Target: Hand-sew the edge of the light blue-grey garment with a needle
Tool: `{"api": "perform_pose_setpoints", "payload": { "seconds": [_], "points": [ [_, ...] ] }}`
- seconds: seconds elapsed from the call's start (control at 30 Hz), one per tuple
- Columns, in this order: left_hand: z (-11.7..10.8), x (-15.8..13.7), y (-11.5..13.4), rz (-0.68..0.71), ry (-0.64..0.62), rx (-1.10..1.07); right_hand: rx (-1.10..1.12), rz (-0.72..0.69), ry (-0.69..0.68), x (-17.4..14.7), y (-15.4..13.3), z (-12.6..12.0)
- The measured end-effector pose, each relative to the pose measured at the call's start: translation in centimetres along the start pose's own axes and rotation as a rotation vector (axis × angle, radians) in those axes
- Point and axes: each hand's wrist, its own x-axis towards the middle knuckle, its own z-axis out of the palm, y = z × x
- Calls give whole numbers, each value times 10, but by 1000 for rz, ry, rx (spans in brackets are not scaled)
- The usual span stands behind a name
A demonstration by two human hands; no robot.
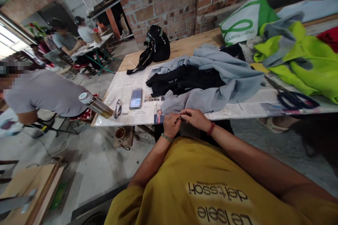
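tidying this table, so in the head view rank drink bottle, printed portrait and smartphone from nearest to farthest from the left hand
1. Printed portrait: just left of the left hand, near edge of the table.
2. Smartphone: farther left and deeper in.
3. Drink bottle: farthest left, by the table's left end.

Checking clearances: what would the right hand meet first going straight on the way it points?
Probably the left hand, just ahead of the right hand; a tiny dark item seems to lie between their fingertips, though depth there is unclear.
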Motion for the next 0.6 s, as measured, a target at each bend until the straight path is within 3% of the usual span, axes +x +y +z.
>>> {"api": "perform_pose_setpoints", "payload": {
  "seconds": [0.13,0.6],
  "points": [
    [-1,0,1,12,-1,-10,-26,32,41,-2,-3,-1],
    [-4,-3,-1,56,-16,13,-220,-143,35,-6,-4,-2]
  ]
}}
